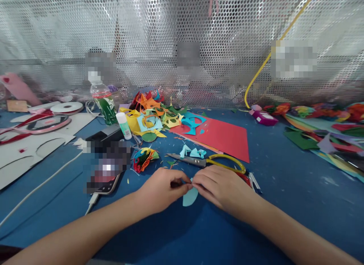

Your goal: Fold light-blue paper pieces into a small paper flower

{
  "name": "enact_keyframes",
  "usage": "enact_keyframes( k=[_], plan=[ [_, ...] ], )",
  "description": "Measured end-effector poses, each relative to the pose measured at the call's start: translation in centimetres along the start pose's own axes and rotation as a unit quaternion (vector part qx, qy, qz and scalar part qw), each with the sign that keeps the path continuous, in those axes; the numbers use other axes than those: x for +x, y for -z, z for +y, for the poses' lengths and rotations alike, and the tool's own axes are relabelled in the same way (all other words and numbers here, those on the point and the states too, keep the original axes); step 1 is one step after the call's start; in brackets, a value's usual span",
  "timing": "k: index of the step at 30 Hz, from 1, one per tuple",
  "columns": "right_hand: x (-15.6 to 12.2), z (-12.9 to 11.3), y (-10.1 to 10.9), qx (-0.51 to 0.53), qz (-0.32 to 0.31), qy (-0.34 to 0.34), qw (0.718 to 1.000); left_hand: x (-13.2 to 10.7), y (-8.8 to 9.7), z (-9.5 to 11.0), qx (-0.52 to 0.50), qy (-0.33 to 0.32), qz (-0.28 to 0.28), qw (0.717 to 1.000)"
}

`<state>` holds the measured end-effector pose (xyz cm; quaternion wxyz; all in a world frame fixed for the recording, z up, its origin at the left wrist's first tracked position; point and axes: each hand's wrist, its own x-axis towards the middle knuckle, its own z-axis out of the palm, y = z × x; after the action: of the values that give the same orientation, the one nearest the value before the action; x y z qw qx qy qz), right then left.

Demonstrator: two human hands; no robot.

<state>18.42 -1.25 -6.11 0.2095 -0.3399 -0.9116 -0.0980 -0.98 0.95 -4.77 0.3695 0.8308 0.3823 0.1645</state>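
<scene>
Capped bottle (104,104), fill unclear, beyond pinched blue paper (190,197)

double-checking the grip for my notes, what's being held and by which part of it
A light blue piece of paper, pinched at its upper end by the left hand and right hand; its lower part shows uncovered.
</scene>
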Motion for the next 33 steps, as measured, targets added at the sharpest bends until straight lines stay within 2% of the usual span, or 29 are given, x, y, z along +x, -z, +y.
enact_keyframes(
  k=[4,9,15,18,23,29,33],
  plan=[
    [0.0,-0.1,0.2,0.055,0.027,-0.049,0.997,0.1,-0.1,-0.2,-0.019,-0.018,0.035,0.999],
    [-0.2,-0.3,0.0,0.176,0.054,-0.145,0.972,-0.1,-0.2,-0.4,0.041,-0.074,0.094,0.992],
    [0.0,-0.3,0.1,0.245,0.055,-0.183,0.951,-0.1,-0.1,-0.8,0.108,-0.151,0.135,0.973],
    [0.1,-0.3,0.2,0.267,0.054,-0.199,0.941,-0.2,-0.1,-0.8,0.126,-0.180,0.144,0.965],
    [0.3,-0.3,0.2,0.284,0.056,-0.220,0.932,-0.2,-0.1,-0.6,0.141,-0.189,0.145,0.961],
    [0.2,-0.6,0.3,0.295,0.051,-0.215,0.930,-0.3,-0.4,-0.2,0.112,-0.209,0.170,0.957],
    [0.2,-1.2,0.3,0.292,0.093,-0.190,0.933,-0.5,-0.7,0.0,0.089,-0.217,0.197,0.952]
  ],
)
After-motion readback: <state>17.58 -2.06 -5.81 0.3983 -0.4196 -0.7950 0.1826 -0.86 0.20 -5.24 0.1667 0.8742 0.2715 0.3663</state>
